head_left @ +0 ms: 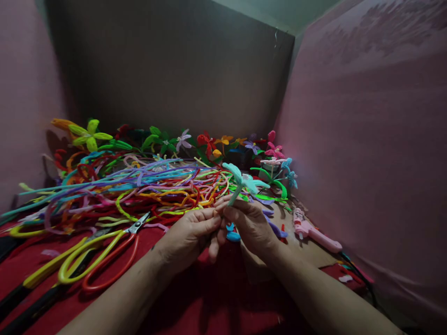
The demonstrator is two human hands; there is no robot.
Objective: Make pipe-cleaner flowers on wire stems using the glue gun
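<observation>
A mint-green pipe cleaner flower [250, 183] stands tilted above my hands, its stem running down into the fingers of my right hand [249, 225]. That hand is closed on the stem between thumb and fingers. My left hand [192, 235] is closed in a pinch, its fingertips touching those of the right hand near the stem's lower end. Whatever lies between the left fingertips is hidden. Just behind the hands, blue and purple pipe cleaner pieces [233, 236] lie on the table.
Loose pipe cleaners [167, 188] in many colours are heaped behind my left hand. Red-handled scissors [134, 253] and yellow-handled pliers [52, 265] lie at left on the red cloth [209, 302]. A pink glue gun [316, 232] rests at right. Finished flowers [91, 135] line the back wall.
</observation>
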